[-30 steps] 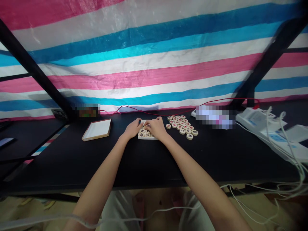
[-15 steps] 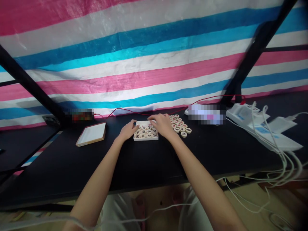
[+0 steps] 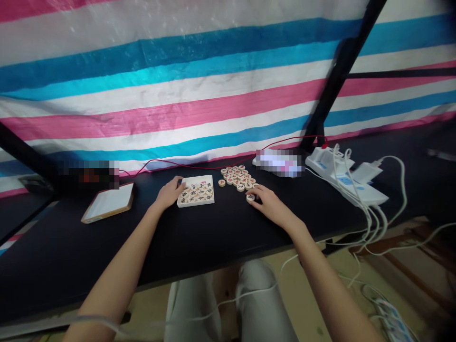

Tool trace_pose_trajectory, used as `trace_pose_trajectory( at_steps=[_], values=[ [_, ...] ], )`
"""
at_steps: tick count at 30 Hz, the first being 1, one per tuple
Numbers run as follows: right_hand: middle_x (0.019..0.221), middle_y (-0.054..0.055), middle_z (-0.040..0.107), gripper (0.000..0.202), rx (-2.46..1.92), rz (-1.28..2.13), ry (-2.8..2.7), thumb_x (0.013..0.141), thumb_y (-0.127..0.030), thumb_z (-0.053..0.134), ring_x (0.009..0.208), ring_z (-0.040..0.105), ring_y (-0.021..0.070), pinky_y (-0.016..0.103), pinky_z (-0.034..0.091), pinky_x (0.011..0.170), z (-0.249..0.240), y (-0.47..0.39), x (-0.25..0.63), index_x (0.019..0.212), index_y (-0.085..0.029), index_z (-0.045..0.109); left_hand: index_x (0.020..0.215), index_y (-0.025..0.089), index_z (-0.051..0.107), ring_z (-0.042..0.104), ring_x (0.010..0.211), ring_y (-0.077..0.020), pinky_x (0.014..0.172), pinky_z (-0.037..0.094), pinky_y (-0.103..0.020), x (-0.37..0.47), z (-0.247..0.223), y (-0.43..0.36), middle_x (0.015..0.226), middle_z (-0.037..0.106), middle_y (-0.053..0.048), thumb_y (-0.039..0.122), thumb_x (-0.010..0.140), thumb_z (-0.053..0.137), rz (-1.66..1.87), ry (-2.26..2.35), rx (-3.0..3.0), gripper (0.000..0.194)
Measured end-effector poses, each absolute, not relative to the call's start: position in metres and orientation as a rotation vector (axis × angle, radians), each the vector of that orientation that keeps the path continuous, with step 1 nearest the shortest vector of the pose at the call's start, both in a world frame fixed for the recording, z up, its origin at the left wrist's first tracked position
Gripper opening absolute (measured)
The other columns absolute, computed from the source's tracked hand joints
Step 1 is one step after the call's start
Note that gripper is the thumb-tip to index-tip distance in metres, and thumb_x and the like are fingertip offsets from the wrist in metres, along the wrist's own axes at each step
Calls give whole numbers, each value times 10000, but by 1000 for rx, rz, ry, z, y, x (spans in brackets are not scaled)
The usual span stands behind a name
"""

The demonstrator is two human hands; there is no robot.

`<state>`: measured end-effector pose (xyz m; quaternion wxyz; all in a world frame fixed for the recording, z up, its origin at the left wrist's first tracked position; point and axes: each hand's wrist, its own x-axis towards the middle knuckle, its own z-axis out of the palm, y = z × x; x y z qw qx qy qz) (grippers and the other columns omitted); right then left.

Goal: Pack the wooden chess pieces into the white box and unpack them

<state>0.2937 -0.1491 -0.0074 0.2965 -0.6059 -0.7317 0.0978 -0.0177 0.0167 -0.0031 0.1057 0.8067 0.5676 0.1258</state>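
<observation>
Xiangqi pieces [image 3: 194,194], split between a white box and a loose cluster, all toward the middle of the workspace. Largest of all, a striped sheet [image 3: 178,114], hung behind like a backdrop, probably to screen off the space. Next, a black tabletop [image 3: 213,232], bearing everything within reach. To the right, a power strip [image 3: 363,190] with white plugs and cables, set well apart from the pieces, likely to spare the work area.

Far left, a lid-like tray [image 3: 110,199], lying flat with white inner face up, seemingly set aside to leave the middle free. Near center, the white box [image 3: 196,204], upright and open at the top, placed between lid-like tray and cluster, handy to both hands. Inside, rows of mostly black-marked discs, faces up, apparently for easy reading.

Against the box's left wall, the left hand [image 3: 170,194], thumb at the rim, presumably to steady it; hard to tell whether clamped or merely resting. Just right of the box, the cluster [image 3: 237,178], mostly red-marked and packed close. At its near right edge, the right hand [image 3: 269,202], thumb and fingers closed about one black-marked disc [image 3: 251,197], held by the sides for a secure pinch; unclear whether lifted or flat.
</observation>
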Motion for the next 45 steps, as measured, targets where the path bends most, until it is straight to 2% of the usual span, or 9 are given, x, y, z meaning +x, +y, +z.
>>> trace_pose_trajectory(
  at_steps=[4, 7, 15, 23, 31, 40, 45],
  values=[
    [854, 32, 571, 141, -1566, 327, -1927, 776, -223, 549, 739, 537, 133, 266, 422, 699, 7, -134, 288, 896, -181, 612, 1183, 203, 452, 594, 880, -222, 737, 418, -302, -15, -1, 13, 966, 631, -66, 461, 865, 292, 352, 1650, 2381, 439],
    [847, 18, 602, 190, -1461, 335, -1907, 783, -250, 560, 703, 533, 119, 255, 408, 695, 18, -107, 270, 955, -188, 607, 1177, 206, 452, 594, 884, -224, 735, 417, -301, -11, -1, 12, 965, 631, -64, 457, 866, 285, 351, 1643, 2389, 433],
    [983, 8, 631, 180, -1481, 5, -2080, 815, -305, 574, 912, 553, 178, 325, 296, 794, 14, -36, 215, 974, -223, 599, 1155, 216, 459, 597, 835, -212, 684, 406, -287, -9, -3, 12, 931, 631, -51, 448, 862, 292, 351, 1654, 2393, 409],
    [922, 33, 639, 142, -1566, -217, -2102, 837, -313, 548, 886, 537, 210, 380, 225, 841, -1, -37, 208, 930, -206, 562, 1149, 209, 463, 591, 804, -207, 658, 392, -282, -9, -4, 13, 895, 626, -49, 443, 857, 305, 360, 1648, 2381, 406],
    [885, 42, 639, 87, -1688, -263, -2057, 827, -260, 538, 877, 496, 206, 399, 224, 847, -4, -37, 201, 809, -200, 598, 1149, 204, 455, 590, 806, -213, 673, 393, -293, -9, -3, 13, 882, 622, -45, 445, 860, 302, 367, 1624, 2392, 406],
    [926, 59, 616, 159, -1809, -303, -1943, 823, -216, 510, 919, 462, 217, 402, 253, 815, -6, -39, 199, 758, -206, 655, 1149, 198, 454, 587, 807, -211, 675, 396, -294, -6, -4, 13, 885, 620, -49, 435, 859, 308, 384, 1598, 2408, 402],
    [940, 46, 625, 200, -1845, -181, -1897, 838, -251, 486, 924, 495, 211, 367, 300, 786, 13, -45, 214, 785, -227, 677, 1148, 195, 457, 589, 795, -206, 662, 392, -287, -4, -3, 11, 880, 624, -52, 427, 864, 307, 376, 1601, 2411, 396]
  ],
)
